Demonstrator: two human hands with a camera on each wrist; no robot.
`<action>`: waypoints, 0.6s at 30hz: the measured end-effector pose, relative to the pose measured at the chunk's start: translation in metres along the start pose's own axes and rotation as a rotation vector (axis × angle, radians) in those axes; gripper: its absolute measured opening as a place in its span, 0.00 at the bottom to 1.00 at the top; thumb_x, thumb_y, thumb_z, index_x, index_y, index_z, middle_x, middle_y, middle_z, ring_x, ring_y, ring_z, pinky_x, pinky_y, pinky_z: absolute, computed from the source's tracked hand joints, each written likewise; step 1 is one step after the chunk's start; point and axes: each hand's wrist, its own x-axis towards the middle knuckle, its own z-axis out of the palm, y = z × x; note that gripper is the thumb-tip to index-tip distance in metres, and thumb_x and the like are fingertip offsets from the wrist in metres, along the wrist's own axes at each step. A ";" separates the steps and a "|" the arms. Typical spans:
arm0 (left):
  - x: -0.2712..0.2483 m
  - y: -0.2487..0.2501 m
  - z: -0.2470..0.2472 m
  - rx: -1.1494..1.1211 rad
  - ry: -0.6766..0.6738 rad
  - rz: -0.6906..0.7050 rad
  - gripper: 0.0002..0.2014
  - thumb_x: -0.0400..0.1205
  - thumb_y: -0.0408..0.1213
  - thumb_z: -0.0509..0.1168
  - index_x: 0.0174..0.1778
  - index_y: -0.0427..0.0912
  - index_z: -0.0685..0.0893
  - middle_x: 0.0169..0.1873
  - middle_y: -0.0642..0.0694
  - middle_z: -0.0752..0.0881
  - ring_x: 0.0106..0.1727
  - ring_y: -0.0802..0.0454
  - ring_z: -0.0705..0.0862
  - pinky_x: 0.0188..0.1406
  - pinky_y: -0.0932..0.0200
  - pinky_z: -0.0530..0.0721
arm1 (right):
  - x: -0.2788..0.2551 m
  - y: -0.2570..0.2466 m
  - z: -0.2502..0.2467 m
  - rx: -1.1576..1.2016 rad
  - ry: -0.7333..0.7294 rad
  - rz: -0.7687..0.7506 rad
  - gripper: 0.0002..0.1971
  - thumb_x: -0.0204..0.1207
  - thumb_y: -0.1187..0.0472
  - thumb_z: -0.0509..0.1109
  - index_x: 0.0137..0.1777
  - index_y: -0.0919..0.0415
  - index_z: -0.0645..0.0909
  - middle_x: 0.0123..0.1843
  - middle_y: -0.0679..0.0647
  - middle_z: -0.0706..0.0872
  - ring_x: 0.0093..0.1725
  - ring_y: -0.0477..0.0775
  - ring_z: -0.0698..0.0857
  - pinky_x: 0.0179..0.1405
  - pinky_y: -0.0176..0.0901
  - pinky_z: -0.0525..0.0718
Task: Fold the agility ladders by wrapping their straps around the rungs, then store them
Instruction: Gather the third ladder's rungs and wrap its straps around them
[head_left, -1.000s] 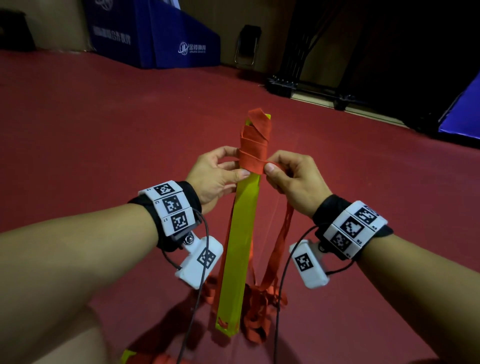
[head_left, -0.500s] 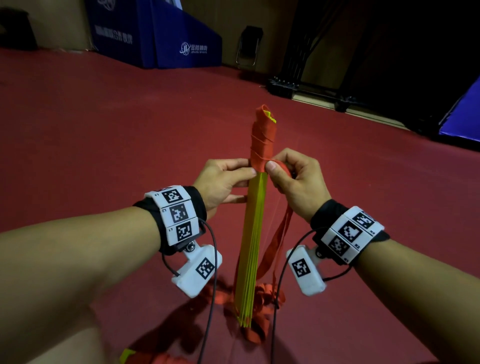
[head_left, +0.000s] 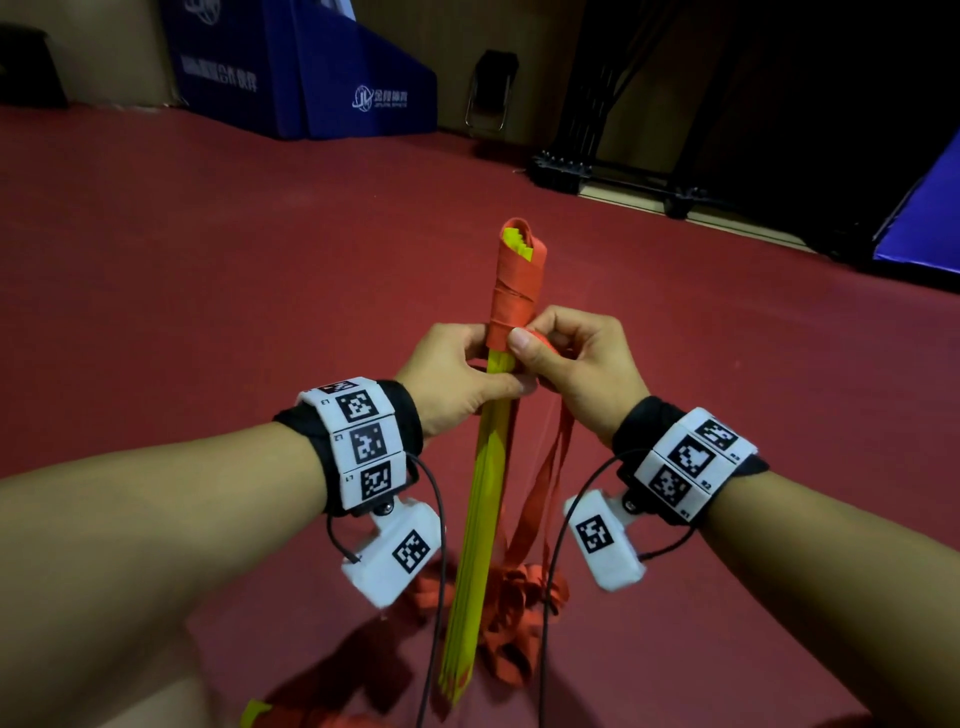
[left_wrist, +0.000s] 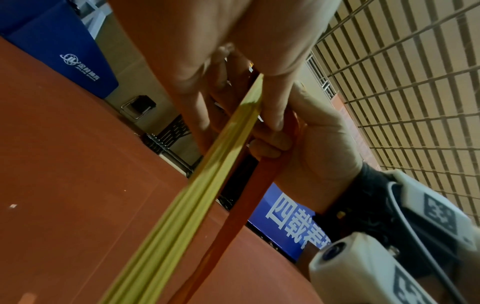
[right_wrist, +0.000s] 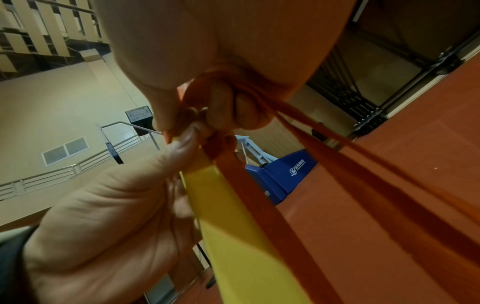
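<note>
— The left hand (head_left: 457, 379): what is grasped by it?
— The stack of flat yellow plastic rungs (head_left: 480, 514) is gripped just below the wrapped part and held upright over the red floor (head_left: 208, 260).
— And the right hand (head_left: 576, 364)?
— The red fabric strap (head_left: 545, 467) is pinched beside the rungs. The rungs' upper end is bound in strap turns; loose strap is piled on the floor below.

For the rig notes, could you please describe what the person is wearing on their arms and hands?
Both forearms are bare and sleeveless, the hands ungloved. Each wrist has a black wrap under a band of white blocks with square black-and-white markers. A white camera box with its own marker hangs below each wrist, trailing a thin black cable.
</note>
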 end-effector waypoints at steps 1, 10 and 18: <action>0.001 -0.001 -0.001 0.003 -0.001 -0.002 0.10 0.74 0.26 0.79 0.49 0.42 0.91 0.42 0.45 0.92 0.47 0.51 0.90 0.49 0.49 0.91 | 0.000 0.000 -0.001 -0.010 -0.004 0.000 0.10 0.81 0.67 0.72 0.37 0.65 0.81 0.26 0.42 0.84 0.24 0.36 0.78 0.28 0.25 0.73; 0.005 -0.006 -0.005 -0.044 0.032 -0.017 0.11 0.74 0.27 0.79 0.45 0.47 0.92 0.40 0.47 0.91 0.46 0.50 0.89 0.53 0.44 0.88 | -0.001 0.003 -0.002 -0.093 0.000 0.005 0.06 0.78 0.61 0.74 0.42 0.61 0.86 0.40 0.62 0.91 0.39 0.59 0.88 0.44 0.52 0.86; 0.006 -0.005 -0.009 -0.108 0.056 -0.072 0.16 0.77 0.20 0.73 0.54 0.42 0.84 0.51 0.37 0.92 0.49 0.46 0.91 0.44 0.53 0.87 | 0.000 0.005 -0.002 -0.187 0.080 0.030 0.09 0.78 0.63 0.77 0.36 0.56 0.83 0.30 0.42 0.84 0.31 0.42 0.79 0.34 0.37 0.78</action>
